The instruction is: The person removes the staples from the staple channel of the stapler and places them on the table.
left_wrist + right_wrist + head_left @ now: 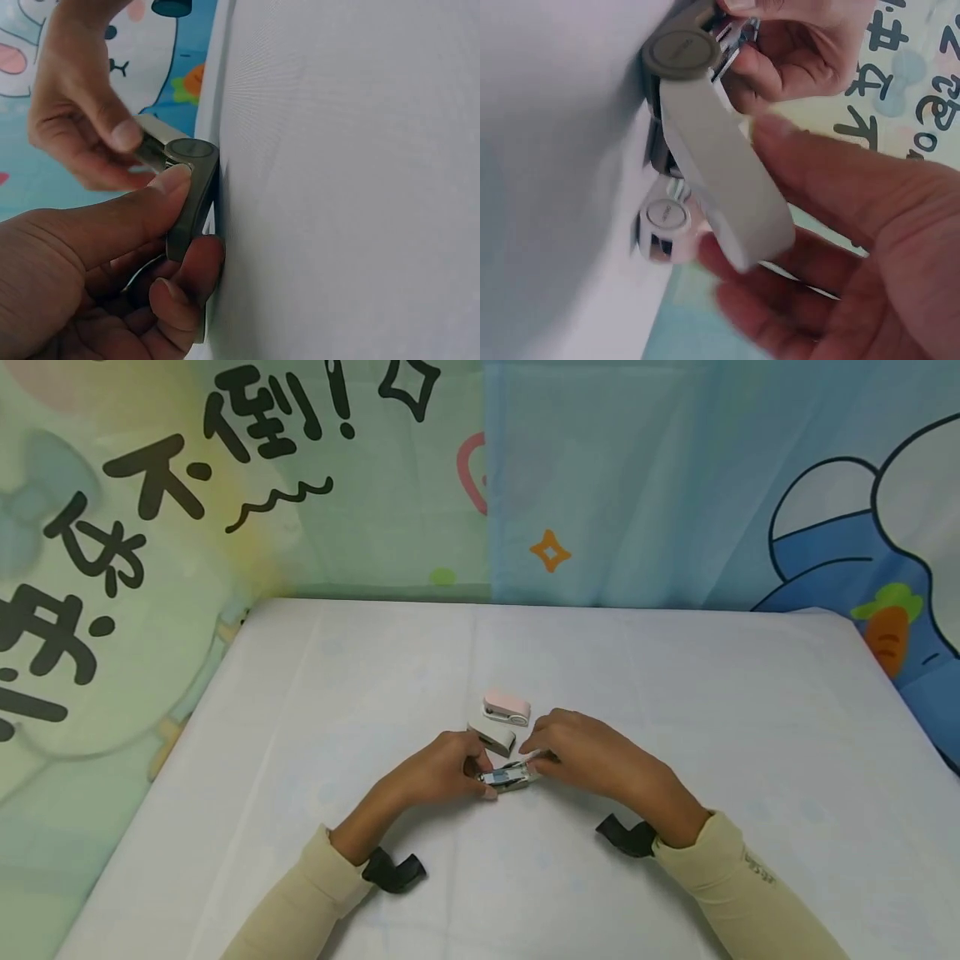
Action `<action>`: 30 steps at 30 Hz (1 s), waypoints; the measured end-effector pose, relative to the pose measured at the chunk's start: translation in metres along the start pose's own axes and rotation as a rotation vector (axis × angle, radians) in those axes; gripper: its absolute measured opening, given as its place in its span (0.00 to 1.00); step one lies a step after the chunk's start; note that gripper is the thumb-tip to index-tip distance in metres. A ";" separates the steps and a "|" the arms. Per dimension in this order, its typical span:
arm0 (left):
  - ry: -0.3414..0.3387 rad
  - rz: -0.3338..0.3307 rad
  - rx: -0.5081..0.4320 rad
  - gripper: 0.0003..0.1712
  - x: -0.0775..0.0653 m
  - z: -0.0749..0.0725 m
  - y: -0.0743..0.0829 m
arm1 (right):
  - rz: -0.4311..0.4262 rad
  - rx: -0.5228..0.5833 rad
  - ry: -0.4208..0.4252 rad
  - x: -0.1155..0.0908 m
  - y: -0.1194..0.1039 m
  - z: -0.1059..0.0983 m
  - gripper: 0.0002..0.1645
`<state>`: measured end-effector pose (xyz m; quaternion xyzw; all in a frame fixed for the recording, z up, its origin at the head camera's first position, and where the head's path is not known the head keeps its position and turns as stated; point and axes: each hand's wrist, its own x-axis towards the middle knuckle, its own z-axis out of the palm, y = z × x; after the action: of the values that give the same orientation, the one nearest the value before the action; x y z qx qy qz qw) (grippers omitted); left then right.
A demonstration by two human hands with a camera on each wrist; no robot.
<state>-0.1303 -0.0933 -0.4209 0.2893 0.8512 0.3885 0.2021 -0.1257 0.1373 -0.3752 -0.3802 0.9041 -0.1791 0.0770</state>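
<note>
A small stapler (507, 776) with a grey-green base and a white top cover (720, 161) lies between both hands, low at the tabletop. Its cover is swung up and back from the base, baring the metal staple channel. My left hand (444, 767) grips the base, thumb along the side near the round hinge disc (191, 148). With thumb and fingers, my right hand (587, 753) holds the white cover. Just behind the hands sit a white stapler (493, 737) and a pink-and-white stapler (507, 707), close together.
A white cloth covers the table (360, 677). Printed curtains (600, 485) with cartoon figures and lettering hang along its back and left side. Black straps (393, 871) are on both wrists, beside beige sleeves (307, 893).
</note>
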 end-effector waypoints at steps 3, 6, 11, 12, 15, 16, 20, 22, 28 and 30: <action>0.000 -0.008 0.012 0.12 0.000 0.001 -0.001 | -0.020 0.038 0.067 0.002 -0.006 0.006 0.10; -0.002 -0.016 0.030 0.12 0.000 0.002 -0.002 | -0.023 0.084 0.100 0.005 -0.014 0.014 0.10; 0.001 0.002 0.050 0.11 0.001 0.002 -0.003 | -0.081 0.083 0.161 0.010 -0.019 0.026 0.07; 0.003 0.007 0.045 0.11 0.001 0.002 -0.004 | -0.094 0.075 0.168 0.011 -0.019 0.028 0.07; 0.003 0.018 0.021 0.11 0.001 0.002 -0.004 | -0.075 0.105 0.148 0.011 -0.019 0.031 0.08; 0.001 0.021 0.007 0.11 0.001 0.002 -0.004 | -0.057 0.108 0.142 0.010 -0.019 0.032 0.08; -0.009 0.022 -0.045 0.12 0.001 0.002 -0.003 | 0.029 0.140 0.134 0.009 -0.020 0.033 0.06; -0.013 0.020 -0.060 0.12 0.001 0.002 -0.003 | 0.042 0.145 0.133 0.009 -0.020 0.033 0.03; -0.013 0.028 -0.073 0.10 0.000 0.001 -0.002 | 0.036 0.113 0.094 0.008 -0.020 0.033 0.03; -0.009 0.035 -0.070 0.09 0.000 0.001 -0.002 | 0.036 0.106 0.092 0.009 -0.020 0.033 0.04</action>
<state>-0.1306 -0.0941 -0.4232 0.2987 0.8309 0.4204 0.2089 -0.1093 0.1091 -0.3977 -0.3507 0.9025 -0.2429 0.0585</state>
